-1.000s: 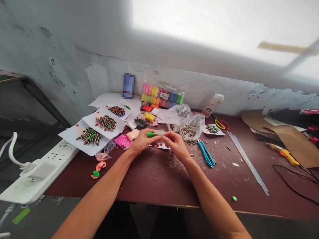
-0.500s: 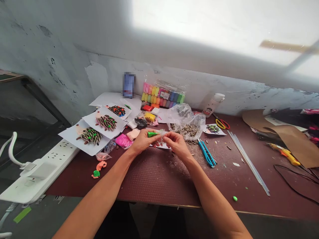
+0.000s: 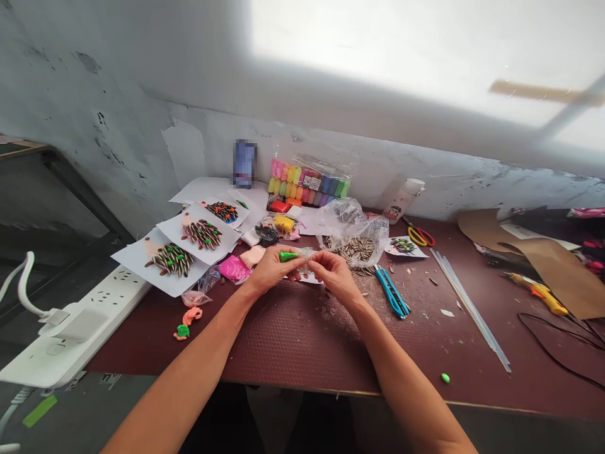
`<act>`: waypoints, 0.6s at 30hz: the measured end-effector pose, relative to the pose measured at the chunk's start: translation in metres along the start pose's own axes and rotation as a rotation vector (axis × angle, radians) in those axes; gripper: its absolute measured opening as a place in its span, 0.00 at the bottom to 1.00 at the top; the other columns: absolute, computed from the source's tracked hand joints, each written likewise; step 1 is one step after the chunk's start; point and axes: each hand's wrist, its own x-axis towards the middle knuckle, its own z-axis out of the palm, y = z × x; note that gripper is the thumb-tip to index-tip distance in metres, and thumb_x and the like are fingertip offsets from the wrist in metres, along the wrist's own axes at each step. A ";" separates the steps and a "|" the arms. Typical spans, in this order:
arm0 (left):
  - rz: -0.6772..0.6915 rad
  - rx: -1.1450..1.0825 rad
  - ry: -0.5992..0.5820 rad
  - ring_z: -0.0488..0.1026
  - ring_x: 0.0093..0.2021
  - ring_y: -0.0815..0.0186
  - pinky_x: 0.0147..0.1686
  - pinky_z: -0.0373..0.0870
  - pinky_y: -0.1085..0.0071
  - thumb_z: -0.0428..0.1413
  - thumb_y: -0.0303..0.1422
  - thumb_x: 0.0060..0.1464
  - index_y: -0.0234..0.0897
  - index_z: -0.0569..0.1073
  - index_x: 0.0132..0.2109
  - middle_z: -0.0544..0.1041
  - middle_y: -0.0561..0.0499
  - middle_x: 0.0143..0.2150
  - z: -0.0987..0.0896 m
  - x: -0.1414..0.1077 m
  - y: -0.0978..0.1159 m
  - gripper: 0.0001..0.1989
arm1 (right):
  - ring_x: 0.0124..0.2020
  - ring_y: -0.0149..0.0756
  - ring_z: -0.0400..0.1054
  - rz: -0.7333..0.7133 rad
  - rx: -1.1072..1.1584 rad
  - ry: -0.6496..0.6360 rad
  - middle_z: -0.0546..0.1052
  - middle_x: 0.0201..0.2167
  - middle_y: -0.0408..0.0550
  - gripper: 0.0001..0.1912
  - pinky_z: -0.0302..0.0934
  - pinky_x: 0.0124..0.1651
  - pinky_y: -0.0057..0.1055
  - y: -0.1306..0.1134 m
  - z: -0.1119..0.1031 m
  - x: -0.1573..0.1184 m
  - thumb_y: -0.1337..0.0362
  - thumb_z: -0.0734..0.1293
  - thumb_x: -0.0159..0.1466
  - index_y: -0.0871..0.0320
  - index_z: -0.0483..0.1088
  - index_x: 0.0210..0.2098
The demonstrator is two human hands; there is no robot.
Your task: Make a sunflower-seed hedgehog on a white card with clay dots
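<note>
Both hands meet over the middle of the table. My left hand is closed round a clear plastic bag with bright green modelling clay in it. The fingertips of my right hand pinch the clear, crumpled end of the same bag. Under the hands lies a white paper, mostly hidden. Just beyond my right hand, an open plastic bag of striped sunflower seeds rests on the table. A teal utility knife lies to its right.
Hedgehog pictures made of seeds lie on paper at the left, beside a white power strip. Packs of coloured clay lean on the wall. At the right are scissors, clear glue sticks and a yellow glue gun.
The hands stay almost in place, still gripping the bag. Its clear end between them has shifted shape slightly. Nothing else on the table has visibly moved.
</note>
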 end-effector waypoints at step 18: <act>-0.028 -0.016 0.008 0.74 0.21 0.68 0.23 0.70 0.74 0.71 0.50 0.39 0.34 0.71 0.30 0.75 0.54 0.22 0.000 0.000 -0.001 0.25 | 0.23 0.26 0.57 0.000 -0.014 -0.030 0.69 0.21 0.39 0.24 0.53 0.27 0.26 -0.003 0.001 -0.003 0.43 0.74 0.54 0.57 0.68 0.27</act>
